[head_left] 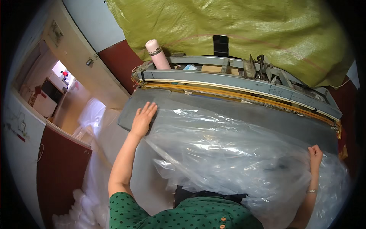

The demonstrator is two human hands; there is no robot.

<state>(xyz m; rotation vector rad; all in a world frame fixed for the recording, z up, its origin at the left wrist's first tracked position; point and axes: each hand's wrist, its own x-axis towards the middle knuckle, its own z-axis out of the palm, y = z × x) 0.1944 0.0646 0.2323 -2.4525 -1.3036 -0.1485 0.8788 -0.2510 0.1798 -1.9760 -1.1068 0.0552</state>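
A large sheet of clear crumpled plastic film (228, 149) lies over the grey work surface (236, 110) of a long sealing machine. My left hand (143, 119) lies flat with fingers spread on the film's left edge, pressing it onto the grey surface. My right hand (315, 153) is closed around the film's right edge, near the machine's right end. The long sealing bar (244, 82) with a yellowish strip beneath it runs across just beyond the film.
A pink and white flask (157, 54) stands on the machine's top tray, with small items and metal tools (259, 66) beside it. A big green woven sack (236, 30) looms behind. More clear plastic (91, 160) is heaped on the floor at left, near an open doorway (53, 87).
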